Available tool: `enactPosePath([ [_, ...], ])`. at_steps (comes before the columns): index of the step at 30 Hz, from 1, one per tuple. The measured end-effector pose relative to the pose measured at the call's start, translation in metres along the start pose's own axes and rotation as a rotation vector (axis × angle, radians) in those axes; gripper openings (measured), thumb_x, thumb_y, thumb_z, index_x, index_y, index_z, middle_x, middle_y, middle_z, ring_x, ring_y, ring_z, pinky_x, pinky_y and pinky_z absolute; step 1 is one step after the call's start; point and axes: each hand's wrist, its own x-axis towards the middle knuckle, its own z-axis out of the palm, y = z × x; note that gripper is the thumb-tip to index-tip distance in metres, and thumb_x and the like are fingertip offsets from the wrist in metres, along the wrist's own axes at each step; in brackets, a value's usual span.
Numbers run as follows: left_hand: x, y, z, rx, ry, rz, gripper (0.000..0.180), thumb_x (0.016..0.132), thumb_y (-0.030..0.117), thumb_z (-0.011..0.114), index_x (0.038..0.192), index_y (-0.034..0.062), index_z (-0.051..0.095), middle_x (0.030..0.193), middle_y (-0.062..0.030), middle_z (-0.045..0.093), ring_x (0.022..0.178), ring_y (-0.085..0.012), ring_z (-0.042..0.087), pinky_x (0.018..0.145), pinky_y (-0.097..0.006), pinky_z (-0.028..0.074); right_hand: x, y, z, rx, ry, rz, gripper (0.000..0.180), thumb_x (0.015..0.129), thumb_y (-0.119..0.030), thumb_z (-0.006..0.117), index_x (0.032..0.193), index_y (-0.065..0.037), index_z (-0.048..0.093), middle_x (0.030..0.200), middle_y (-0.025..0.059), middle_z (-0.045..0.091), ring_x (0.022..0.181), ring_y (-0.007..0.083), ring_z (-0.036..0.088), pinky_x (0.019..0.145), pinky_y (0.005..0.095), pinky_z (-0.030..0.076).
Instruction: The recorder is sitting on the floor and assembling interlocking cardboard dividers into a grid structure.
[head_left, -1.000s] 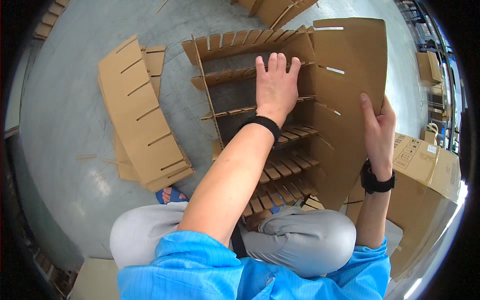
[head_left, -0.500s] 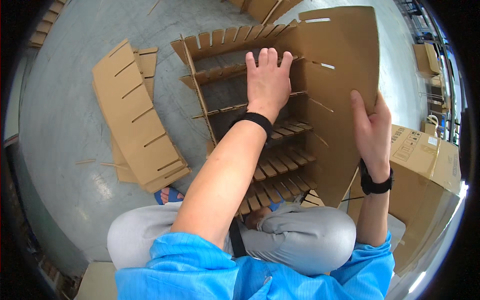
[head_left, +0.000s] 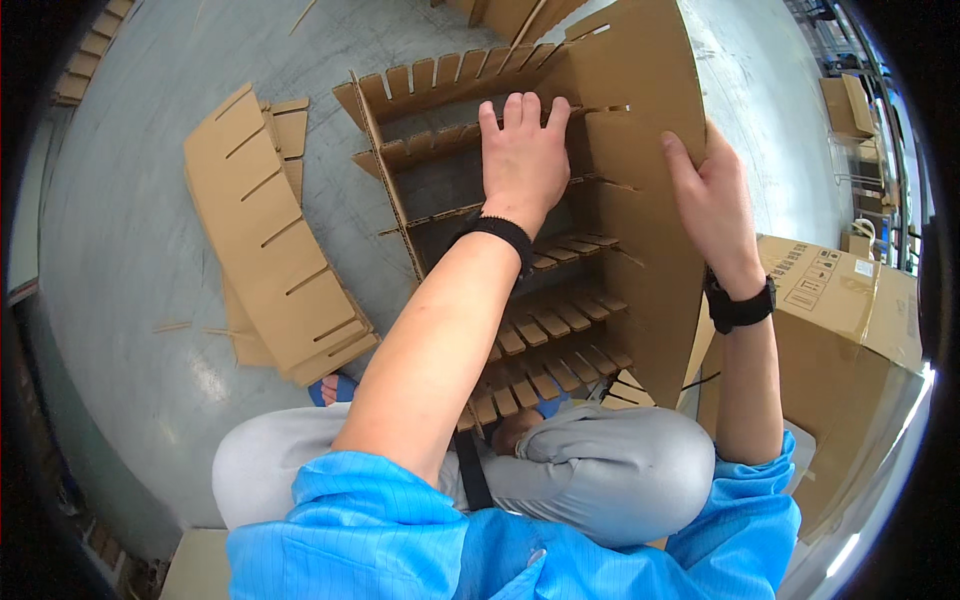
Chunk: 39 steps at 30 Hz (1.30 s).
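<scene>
In front of me stands a partly joined cardboard divider frame, with several notched cardboard strips (head_left: 555,322) running across it. My left hand (head_left: 525,155) reaches into its upper half, fingers curled over the second cardboard strip (head_left: 450,143) from the far end; the fingertips are hidden behind it. My right hand (head_left: 705,200) pinches the outer edge of the large slotted cardboard panel (head_left: 640,215) on the right, thumb on the inner face. Strip ends sit at this panel's slots. A narrower cardboard side piece (head_left: 385,180) crosses the strips on the left.
Slotted cardboard sheets (head_left: 270,240) lie stacked on the floor at the left, beside thin cardboard scraps (head_left: 172,327). A closed cardboard box (head_left: 820,330) stands at my right. More cardboard (head_left: 520,15) is at the far edge, and shelving (head_left: 890,150) lines the far right.
The large right panel has swung left and away from me, with my right hand moving up and left on its edge. My left hand has shifted slightly left with the frame.
</scene>
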Motion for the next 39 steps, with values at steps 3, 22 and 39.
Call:
enactPosePath([
  [3,-0.001,-0.001,-0.002,0.002,0.004,0.004,0.047,0.084,0.02,0.063,0.13,0.0168,0.054,0.128,-0.0119,0.055,0.126,-0.0268,0.047,0.107,-0.054,0.031,-0.004,-0.004,-0.001,-0.109,-0.041,0.047,0.029,0.095,-0.013,0.056,0.118,0.005,0.058,0.088,0.0224,0.069,0.075,0.0234,0.067,0.071,0.0359,0.05],
  [22,-0.001,0.003,0.002,0.012,0.048,0.015,0.044,0.082,0.019,0.065,0.125,0.0164,0.057,0.122,-0.0116,0.056,0.125,-0.027,0.047,0.106,-0.055,0.032,-0.027,0.0,-0.022,0.236,-0.031,0.192,0.032,0.1,-0.008,0.055,0.128,0.007,0.053,0.11,0.0126,0.068,0.094,0.0105,0.063,0.079,0.0263,0.051],
  [39,-0.005,-0.001,-0.006,-0.003,-0.01,0.034,0.044,0.083,0.019,0.064,0.127,0.0164,0.057,0.119,-0.009,0.059,0.121,-0.0251,0.051,0.104,-0.052,0.033,0.032,0.036,0.054,-0.321,-0.144,0.094,0.034,0.092,-0.028,0.051,0.11,0.001,0.057,0.096,0.03,0.066,0.094,0.0486,0.062,0.084,0.0544,0.049],
])
